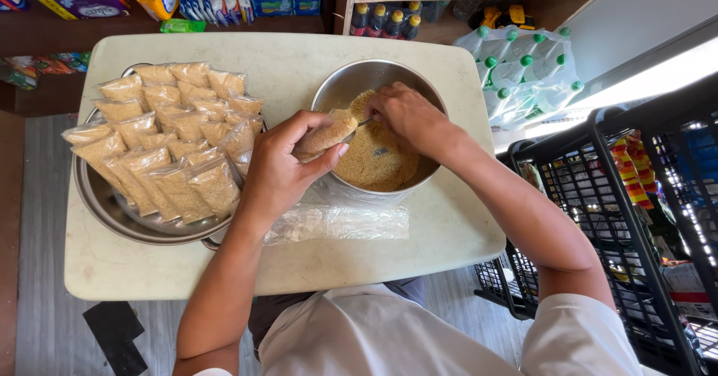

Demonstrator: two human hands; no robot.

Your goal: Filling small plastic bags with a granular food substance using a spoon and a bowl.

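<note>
Filling in progress, I judge: many sealed bags point(161, 140) of tan granules stacked in the wide metal basin point(112, 215); deep steel bowl point(351, 84) holds plenty more. Left hand point(280, 167) wraps a part-filled clear pouch point(323, 138) over the bowl; right hand point(407, 114) pinches a spoon point(364, 121). Empty crinkled plastic bags point(336, 223) lie on the cream table point(299, 271).

The scene is seen from a single camera worn on the head, aimed steeply down and forward over the person's own chest. A pale table point(284, 271) is framed close, nearly whole. Shelves at the top edge and a black wire basket point(636, 219) at right are caught.
</note>
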